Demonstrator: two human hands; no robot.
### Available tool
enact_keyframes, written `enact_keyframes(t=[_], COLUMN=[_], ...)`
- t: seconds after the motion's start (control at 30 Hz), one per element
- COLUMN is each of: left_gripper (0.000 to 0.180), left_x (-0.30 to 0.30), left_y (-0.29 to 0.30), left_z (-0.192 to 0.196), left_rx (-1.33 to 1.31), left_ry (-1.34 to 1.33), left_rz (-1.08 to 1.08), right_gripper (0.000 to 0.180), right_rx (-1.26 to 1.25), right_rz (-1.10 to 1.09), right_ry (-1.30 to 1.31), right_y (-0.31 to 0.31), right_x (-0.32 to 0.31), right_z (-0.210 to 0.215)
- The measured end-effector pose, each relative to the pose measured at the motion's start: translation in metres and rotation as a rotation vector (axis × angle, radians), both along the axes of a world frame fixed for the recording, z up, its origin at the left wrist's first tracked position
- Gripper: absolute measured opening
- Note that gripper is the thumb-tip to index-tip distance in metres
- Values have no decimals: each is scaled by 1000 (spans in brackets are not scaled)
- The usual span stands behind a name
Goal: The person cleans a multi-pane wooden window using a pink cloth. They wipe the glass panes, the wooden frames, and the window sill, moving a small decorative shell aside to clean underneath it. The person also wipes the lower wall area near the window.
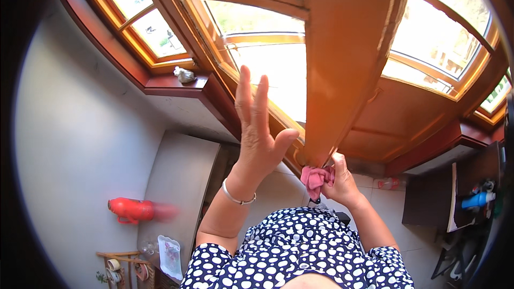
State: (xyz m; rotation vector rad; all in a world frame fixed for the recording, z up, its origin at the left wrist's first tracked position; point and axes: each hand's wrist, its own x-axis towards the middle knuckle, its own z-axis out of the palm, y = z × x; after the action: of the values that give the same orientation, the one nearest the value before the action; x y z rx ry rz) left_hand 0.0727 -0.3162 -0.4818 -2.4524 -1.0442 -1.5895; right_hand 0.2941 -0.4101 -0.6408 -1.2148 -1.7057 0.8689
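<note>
My left hand [255, 128] is raised with its fingers spread, in front of the glass of a wooden door [267, 69]; it holds nothing. A bracelet circles that wrist. Lower and to the right, my right hand [341, 183] grips a crumpled pink cloth [317, 180]. The cloth lies against the lower end of the door's orange-brown wooden edge [342, 64], which stands upright between the glass panes. Part of the cloth is hidden in my fingers.
A red thermos flask [131, 210] stands on a grey surface [174, 166] at left, near a clear plastic tray [169, 257]. A small tied bag [184, 75] rests on the window sill. At right are a dark table [428, 198] and a blue bottle [478, 199].
</note>
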Motion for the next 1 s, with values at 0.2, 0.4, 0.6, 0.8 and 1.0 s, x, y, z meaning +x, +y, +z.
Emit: enact_keyframes(t=[0.2,0.4,0.6,0.8,1.0], left_gripper=[125,130,118,73,59], left_x=[-27,-67,-104,-159,-179], left_y=[-63,-126,-150,-151,-142], left_z=[55,56,39,15,7], left_rx=[-103,-25,38,73,72], left_ry=[-503,-530,-389,-443,-612], left_rz=[-191,191,466,496,500], right_gripper=[44,45,48,45,43], right_rx=[91,280,66,56,276], right_rz=[243,-36,97,274,386], right_ry=[-351,33,514,747,885], right_y=[-17,-5,21,57,108], right_x=[-14,-46,-85,-140,-212], right_z=[44,50,40,68,153])
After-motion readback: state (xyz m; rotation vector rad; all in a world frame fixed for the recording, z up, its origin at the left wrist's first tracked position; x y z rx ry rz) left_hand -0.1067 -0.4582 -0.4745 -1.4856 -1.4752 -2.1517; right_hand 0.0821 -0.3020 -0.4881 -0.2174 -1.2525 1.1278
